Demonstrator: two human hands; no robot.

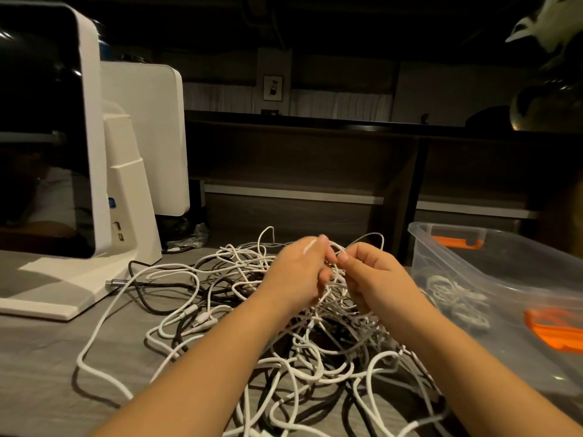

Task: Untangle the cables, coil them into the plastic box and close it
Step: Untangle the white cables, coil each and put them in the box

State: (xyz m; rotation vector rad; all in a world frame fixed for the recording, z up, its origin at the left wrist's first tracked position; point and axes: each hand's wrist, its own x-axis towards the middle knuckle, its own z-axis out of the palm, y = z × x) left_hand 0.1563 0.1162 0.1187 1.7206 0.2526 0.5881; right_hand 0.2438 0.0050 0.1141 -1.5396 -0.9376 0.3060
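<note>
Cables (252, 310) lie tangled; left hand (295, 274) and right hand (372, 275) each grip white strands.

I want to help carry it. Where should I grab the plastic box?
Probably take the plastic box by its rim at the two ends, near the orange handles, coming from above. It stands upright with no lid, and its walls look smooth and slippery.

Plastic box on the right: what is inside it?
Inside the plastic box, a few coiled white cables lie on the bottom, seen through the translucent wall. Orange latches sit on its rim. Frosted plastic blurs any further contents.
</note>
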